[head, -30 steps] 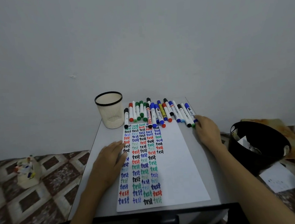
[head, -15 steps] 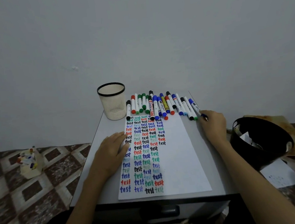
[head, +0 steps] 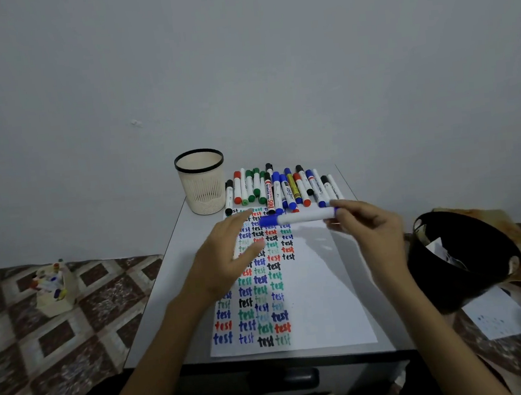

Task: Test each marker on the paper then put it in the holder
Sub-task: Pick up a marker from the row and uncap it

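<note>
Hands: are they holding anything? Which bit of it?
The right hand pinches the blue-capped marker by its back end, opposite the cap. The left hand is open and holds nothing.

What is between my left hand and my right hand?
A white marker with a blue cap, held level by your right hand, cap toward the left hand, in the head view.

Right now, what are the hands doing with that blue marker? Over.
Right hand grips blue marker, level above the paper. Left hand open beside its cap, cap on. Holder upright, back left, mouth unblocked.
</note>
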`<state>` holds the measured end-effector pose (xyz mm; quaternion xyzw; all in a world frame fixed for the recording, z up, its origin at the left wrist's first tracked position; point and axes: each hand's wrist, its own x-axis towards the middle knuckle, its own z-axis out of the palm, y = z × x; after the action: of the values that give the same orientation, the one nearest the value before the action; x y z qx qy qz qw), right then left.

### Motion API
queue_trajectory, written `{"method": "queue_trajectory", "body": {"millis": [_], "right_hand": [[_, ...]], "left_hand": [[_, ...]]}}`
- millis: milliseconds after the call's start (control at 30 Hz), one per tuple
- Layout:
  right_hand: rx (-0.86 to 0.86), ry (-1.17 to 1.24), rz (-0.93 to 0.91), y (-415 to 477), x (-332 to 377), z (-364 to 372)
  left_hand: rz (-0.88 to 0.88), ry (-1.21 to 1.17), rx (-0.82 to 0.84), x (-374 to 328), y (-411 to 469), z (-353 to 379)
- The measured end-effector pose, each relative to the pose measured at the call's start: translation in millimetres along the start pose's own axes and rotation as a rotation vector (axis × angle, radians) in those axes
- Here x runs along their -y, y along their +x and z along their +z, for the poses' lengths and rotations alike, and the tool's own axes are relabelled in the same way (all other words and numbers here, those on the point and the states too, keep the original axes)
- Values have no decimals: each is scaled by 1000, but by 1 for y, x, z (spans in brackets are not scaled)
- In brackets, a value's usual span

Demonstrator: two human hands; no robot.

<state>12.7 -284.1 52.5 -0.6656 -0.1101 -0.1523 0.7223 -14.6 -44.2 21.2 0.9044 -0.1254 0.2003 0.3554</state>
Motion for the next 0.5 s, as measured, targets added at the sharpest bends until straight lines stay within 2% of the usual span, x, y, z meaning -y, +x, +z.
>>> {"method": "queue_trajectory", "body": {"millis": [100,200,300,500], "right_hand": [[123,96,6,-4,18,11],[171,203,104,-2,26,19],[326,47,158,-7,17,32],[270,144,232,-9,5,45]], "left_hand": [[80,30,100,-29,12,8],[38,-15,144,-41,18,12],[37,-42,185,-51,16,16],[-3,-184,120,-51,12,23]]}}
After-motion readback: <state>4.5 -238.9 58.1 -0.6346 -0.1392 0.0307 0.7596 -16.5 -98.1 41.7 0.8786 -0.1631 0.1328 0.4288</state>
